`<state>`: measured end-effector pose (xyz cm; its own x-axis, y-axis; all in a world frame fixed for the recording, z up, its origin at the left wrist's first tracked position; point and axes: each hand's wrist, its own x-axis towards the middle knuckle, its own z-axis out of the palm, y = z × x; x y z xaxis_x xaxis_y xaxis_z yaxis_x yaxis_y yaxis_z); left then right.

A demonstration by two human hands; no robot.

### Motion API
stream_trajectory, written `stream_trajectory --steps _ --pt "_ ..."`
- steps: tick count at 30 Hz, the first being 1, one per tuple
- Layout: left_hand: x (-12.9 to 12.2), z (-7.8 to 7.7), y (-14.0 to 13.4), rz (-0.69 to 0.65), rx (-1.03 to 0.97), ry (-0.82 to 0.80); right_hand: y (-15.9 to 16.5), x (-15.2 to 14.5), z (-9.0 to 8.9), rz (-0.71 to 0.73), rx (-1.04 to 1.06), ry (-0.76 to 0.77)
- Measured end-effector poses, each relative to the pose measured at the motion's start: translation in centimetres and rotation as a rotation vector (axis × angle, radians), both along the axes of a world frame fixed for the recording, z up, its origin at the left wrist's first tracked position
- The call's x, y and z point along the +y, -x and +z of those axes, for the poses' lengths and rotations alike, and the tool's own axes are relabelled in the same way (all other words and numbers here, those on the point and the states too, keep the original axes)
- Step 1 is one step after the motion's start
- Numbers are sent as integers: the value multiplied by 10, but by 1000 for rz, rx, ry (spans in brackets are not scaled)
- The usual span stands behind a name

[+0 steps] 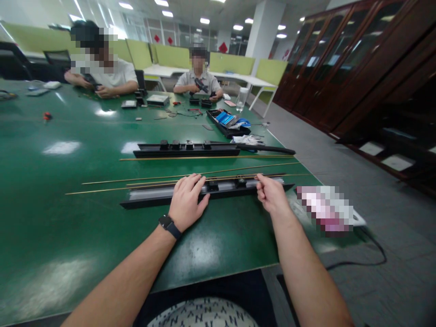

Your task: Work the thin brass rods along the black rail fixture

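- Left hand (186, 200) is lying, grip released, over one of two long black rails (156, 193)
- Right hand (270, 193) is pinching one of three thin golden rods (102, 190) (pale shirt (204, 313) showing "N", "Y")

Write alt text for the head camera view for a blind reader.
The wearer's left hand rests over thin gold rods along a black channel rail on a green table, the right hand curled at them; two people sit opposite.

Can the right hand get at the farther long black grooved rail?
Probably yes: only thin golden rods lie between that hand and the farther rail, though it seems to pinch one.
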<state>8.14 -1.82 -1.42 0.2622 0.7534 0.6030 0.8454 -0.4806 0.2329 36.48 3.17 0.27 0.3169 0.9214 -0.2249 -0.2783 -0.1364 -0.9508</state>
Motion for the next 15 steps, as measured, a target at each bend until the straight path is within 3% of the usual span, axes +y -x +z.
stream_trajectory --steps 4,11,15 --pt "0 0 0 -5 -4 -8 -3 3 -1 -102 7 3" --pt "-1 2 0 -6 -6 -2 -1 1 -1 -8 -3 -7" --pt "-1 4 0 -5 -3 1 -3 2 -2 -55 -9 -13"
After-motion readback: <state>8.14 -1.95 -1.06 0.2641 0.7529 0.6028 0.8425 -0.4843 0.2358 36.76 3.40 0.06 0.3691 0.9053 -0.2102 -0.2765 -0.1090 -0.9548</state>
